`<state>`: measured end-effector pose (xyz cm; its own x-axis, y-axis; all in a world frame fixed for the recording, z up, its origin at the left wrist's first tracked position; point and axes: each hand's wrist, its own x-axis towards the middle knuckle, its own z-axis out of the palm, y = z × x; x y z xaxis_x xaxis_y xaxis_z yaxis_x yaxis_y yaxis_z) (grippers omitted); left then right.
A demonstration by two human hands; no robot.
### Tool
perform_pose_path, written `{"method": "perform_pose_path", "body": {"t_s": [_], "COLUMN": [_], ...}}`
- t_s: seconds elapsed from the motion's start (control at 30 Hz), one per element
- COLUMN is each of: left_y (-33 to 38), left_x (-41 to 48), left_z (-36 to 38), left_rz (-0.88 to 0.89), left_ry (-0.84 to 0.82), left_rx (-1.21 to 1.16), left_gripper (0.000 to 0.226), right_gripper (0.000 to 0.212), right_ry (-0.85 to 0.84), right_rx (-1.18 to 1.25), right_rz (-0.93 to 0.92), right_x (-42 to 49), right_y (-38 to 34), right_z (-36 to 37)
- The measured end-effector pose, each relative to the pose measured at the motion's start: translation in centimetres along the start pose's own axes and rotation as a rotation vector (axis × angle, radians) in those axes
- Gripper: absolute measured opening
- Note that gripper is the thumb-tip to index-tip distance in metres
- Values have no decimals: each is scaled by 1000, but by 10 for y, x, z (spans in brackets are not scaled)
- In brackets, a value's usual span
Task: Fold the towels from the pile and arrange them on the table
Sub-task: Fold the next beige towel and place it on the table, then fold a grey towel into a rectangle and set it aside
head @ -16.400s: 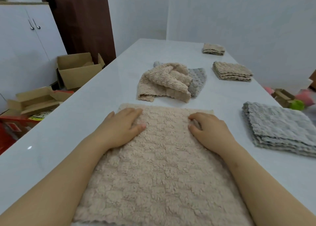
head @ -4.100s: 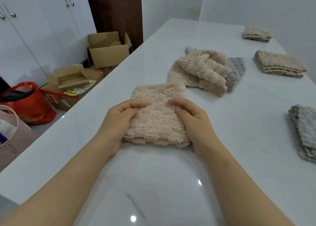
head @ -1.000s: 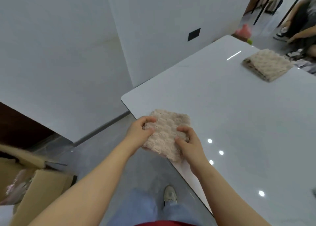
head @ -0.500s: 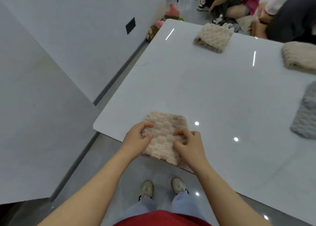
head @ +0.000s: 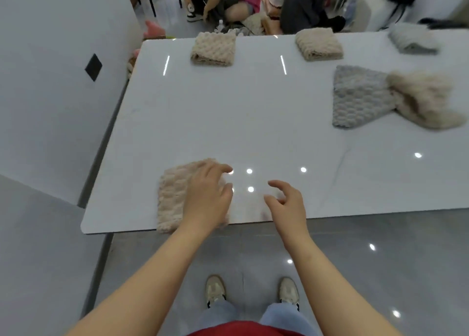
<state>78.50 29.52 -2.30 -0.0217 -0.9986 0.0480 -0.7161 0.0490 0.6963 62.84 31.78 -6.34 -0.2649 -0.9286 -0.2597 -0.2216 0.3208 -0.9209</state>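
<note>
A folded beige towel (head: pixel 172 196) lies at the near left corner of the white table (head: pixel 228 122), its near edge at the table's rim. My left hand (head: pixel 208 193) rests flat on its right half, fingers straight. My right hand (head: pixel 286 203) hovers to the right of the towel over bare tabletop, fingers loosely curled, holding nothing. The pile sits at the right: a grey towel (head: pixel 360 97) spread flat with a crumpled beige towel (head: pixel 426 99) lying partly on it.
Folded towels line the far edge: a beige one (head: pixel 214 48), another beige one (head: pixel 318 43) and a grey one (head: pixel 412 38). People sit on the floor beyond the table. A white wall (head: pixel 50 81) stands close on the left. My shoes show below the near edge.
Both hands gripped the folded beige towel half a second ago. Now it lies on the table corner, my right hand has let go and moved right, and my left hand lies flat on it.
</note>
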Motion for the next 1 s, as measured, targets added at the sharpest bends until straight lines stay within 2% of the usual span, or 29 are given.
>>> {"method": "perform_pose_path", "body": {"t_s": [0.17, 0.3, 0.5, 0.77, 1.0], "left_y": [73, 149, 265, 379, 479], "left_x": [-12, -36, -88, -123, -88], "left_z": [77, 161, 291, 421, 531], "left_rz": [66, 132, 292, 459, 521], "left_ry": [-256, -442, -709, -934, -1004], "left_rx": [-116, -146, -85, -57, -93], "left_gripper": [31, 29, 27, 25, 23], "right_gripper": [28, 24, 19, 17, 18], "right_ry": [180, 335, 550, 788, 875], "right_rx": [79, 118, 166, 290, 315], "right_rz": [78, 155, 312, 465, 503], "right_x": [-12, -33, -76, -94, -36], "right_y": [32, 75, 140, 200, 222], "right_z": [-90, -191, -338, -470, -587]}}
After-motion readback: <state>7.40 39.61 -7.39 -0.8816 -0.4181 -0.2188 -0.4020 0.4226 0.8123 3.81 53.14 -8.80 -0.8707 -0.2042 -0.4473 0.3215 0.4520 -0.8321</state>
